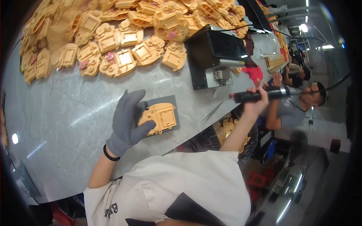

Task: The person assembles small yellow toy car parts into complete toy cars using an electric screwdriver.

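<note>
In a grey knitted glove, my left hand [126, 122] grips the rounded side of a yellow plastic housing [165, 116], thumb on top and fingers behind it. The housing lies on a dark grey pad [178, 127] on the table; a rectangular recess and small round bosses show on its upper face. My bare right hand [259, 98] is raised off to the right, wrapped around a black electric screwdriver [278, 92]. The tool lies about level, its tip toward the left and its cable running off to the right, well apart from the housing.
Many similar housings [122, 62] lie heaped along the table's far side, some with red parts. A black box-shaped machine [217, 47] with a metal front stands right of them. A black-lined container [245, 140] below the table edge holds more yellow parts. Another person [288, 107] sits at right.
</note>
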`<state>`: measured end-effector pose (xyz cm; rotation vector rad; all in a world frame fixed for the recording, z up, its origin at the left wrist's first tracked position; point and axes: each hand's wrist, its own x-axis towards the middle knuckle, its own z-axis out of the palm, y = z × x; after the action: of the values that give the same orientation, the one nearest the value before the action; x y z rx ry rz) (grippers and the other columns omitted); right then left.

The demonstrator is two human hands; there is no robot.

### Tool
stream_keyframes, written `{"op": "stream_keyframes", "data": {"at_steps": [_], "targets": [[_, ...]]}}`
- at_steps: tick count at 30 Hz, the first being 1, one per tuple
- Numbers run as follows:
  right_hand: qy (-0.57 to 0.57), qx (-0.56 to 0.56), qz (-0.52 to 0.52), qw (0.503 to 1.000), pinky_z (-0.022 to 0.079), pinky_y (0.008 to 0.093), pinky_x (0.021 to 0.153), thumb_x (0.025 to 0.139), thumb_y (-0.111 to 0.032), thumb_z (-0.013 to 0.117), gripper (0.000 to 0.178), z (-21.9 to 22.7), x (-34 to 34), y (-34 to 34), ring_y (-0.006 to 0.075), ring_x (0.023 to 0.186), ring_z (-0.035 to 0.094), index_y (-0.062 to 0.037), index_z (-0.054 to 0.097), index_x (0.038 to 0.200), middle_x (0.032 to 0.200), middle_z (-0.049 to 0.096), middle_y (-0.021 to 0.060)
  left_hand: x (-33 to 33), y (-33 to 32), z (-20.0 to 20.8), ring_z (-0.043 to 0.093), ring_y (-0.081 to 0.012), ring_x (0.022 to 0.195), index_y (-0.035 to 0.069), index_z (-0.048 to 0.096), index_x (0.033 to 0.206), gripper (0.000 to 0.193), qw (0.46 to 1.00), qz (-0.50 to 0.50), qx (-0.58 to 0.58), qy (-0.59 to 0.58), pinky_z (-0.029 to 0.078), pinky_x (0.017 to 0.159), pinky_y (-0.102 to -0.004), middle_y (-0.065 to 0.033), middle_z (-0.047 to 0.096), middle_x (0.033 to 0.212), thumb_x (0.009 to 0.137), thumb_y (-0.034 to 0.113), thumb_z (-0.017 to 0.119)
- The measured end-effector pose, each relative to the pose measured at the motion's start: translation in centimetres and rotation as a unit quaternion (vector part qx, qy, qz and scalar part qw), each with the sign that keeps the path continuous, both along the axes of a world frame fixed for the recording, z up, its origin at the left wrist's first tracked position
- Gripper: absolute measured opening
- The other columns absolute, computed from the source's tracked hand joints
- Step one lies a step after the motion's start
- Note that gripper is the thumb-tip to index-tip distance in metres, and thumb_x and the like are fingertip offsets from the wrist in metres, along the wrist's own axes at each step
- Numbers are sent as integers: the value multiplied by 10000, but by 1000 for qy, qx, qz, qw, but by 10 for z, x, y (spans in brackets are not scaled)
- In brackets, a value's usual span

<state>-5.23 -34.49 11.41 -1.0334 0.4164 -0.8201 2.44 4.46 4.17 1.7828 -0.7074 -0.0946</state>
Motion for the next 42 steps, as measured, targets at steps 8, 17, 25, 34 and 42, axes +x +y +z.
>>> {"op": "stream_keyframes", "data": {"at_steps": [8, 17, 25, 34, 42], "targets": [[125, 74, 116, 983, 496, 342, 599, 694, 15, 541, 377, -36, 15, -14, 175, 586, 563, -82, 472, 1051, 1194, 522, 221, 14, -9, 26, 485, -324, 1130, -17, 466, 1230, 581, 999, -36, -24, 13, 306, 1033, -437, -174, 516, 1208, 763, 283, 637], [117, 68, 108, 985, 472, 341, 642, 686, -10, 539, 347, -48, 10, 24, 172, 609, 517, -76, 470, 1019, 1172, 528, 172, 1, 26, 17, 475, -314, 1145, -39, 462, 1223, 572, 998, -7, -10, 65, 270, 1055, -457, -174, 517, 1209, 769, 274, 615], [-66, 117, 143, 981, 483, 337, 647, 699, -20, 513, 432, -9, -7, 62, 139, 591, 518, -77, 496, 1127, 1317, 431, 232, -15, 42, 19, 485, -331, 1112, -22, 470, 1218, 624, 998, 40, 38, -28, 323, 1013, -456, -171, 525, 1187, 696, 243, 686], [-236, 241, 424, 841, 421, 342, 656, 727, -36, 485, 598, 9, 22, 185, 169, 602, 505, -72, 350, 1308, 897, 538, 111, -32, 14, 39, 525, -313, 1022, 86, 627, 1034, 489, 979, -54, 86, -176, 378, 952, -488, -81, 591, 1034, 632, 332, 756], [-229, 245, 463, 820, 421, 335, 670, 733, -27, 475, 603, 4, 29, 204, 167, 607, 505, -67, 344, 1320, 857, 541, 101, -43, 21, 36, 547, -252, 971, 154, 652, 892, 331, 974, -26, 67, -213, 406, 922, -444, -10, 608, 928, 624, 318, 757]]}}
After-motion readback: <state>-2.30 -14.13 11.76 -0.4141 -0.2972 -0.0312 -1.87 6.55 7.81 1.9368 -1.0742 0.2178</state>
